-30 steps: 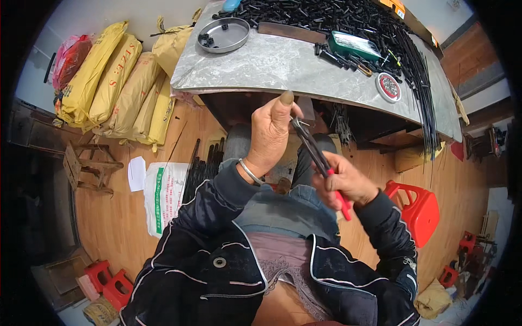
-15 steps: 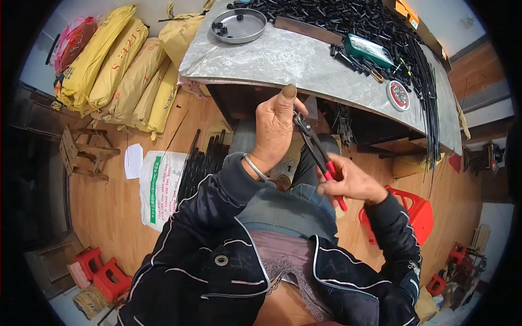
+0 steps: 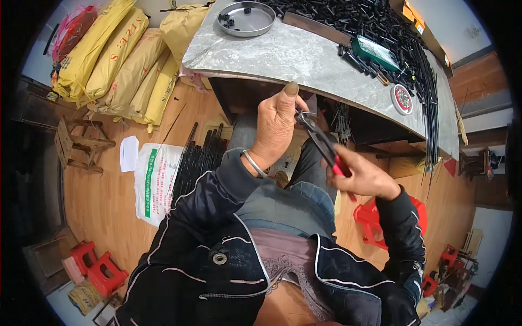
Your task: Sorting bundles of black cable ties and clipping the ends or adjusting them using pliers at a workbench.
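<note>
My left hand (image 3: 274,127) is raised in front of the table edge, thumb pointing up. Its fingers are closed on something small, mostly hidden behind them. In my right hand (image 3: 363,175) is a pair of pincers (image 3: 322,142) with dark metal arms and red handles, the fingers wrapped round the grips. The pincer head lies right beside my left fingertips, where a small shiny edge shows. Whether the jaws grip that piece I cannot make out.
The grey marbled table (image 3: 261,57) carries a round metal tray (image 3: 260,19), a heap of black parts (image 3: 348,22), a green box (image 3: 363,54) and a small dish (image 3: 394,99). Black rods (image 3: 202,163) lie at left beside a white sack (image 3: 147,187). A red stool (image 3: 367,217) stands at right.
My right hand and the pincer handles have shifted a little right and upward. The pincer head has also tilted beside my left fingers. My left hand stays nearly in place.
</note>
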`<control>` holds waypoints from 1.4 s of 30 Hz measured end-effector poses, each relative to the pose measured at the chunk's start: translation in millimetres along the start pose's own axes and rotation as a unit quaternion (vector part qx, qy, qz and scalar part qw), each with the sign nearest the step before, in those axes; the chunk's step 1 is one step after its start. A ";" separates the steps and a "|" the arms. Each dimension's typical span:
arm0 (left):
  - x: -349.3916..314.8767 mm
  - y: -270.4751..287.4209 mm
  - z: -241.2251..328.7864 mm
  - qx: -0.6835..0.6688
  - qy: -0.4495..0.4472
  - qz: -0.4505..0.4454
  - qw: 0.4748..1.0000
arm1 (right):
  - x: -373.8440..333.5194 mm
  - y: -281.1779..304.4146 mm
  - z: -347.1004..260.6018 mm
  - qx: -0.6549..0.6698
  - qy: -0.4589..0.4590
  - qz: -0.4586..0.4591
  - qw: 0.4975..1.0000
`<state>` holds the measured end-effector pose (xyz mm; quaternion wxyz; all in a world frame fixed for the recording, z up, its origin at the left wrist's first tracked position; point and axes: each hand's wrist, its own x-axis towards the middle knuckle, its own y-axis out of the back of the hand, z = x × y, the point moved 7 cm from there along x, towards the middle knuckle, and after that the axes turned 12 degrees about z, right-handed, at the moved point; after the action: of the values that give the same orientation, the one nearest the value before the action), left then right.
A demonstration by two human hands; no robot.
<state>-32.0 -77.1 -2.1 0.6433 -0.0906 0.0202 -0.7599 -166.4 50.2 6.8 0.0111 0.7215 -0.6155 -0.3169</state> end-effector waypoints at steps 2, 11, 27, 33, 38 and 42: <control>0.5 1.8 -1.8 -0.002 0.004 0.009 1.000 | 3.3 9.5 -13.5 -0.140 0.134 0.100 0.976; -7.1 -3.4 11.0 -0.017 0.009 -0.029 0.999 | -15.8 -69.2 5.5 0.525 -0.095 -0.120 0.837; -12.2 -18.8 5.1 -0.046 0.008 -0.075 0.996 | -18.9 -35.3 8.0 0.316 -0.045 -0.046 0.947; -14.9 -24.7 2.1 -0.042 0.025 -0.116 0.992 | -15.7 -43.3 10.9 0.338 -0.059 -0.086 0.936; -14.4 -26.8 -1.4 -0.044 0.062 -0.119 0.990 | -16.5 -41.7 5.4 0.323 -0.052 -0.078 0.942; -13.8 -28.7 -0.4 -0.040 0.045 -0.113 0.992 | -20.6 -48.5 8.9 0.382 -0.096 -0.073 0.916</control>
<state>-57.8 -58.6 0.2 0.5475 -0.0837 0.0694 -0.8297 -128.7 83.7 -10.8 -0.3476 0.6801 -0.6332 -0.1257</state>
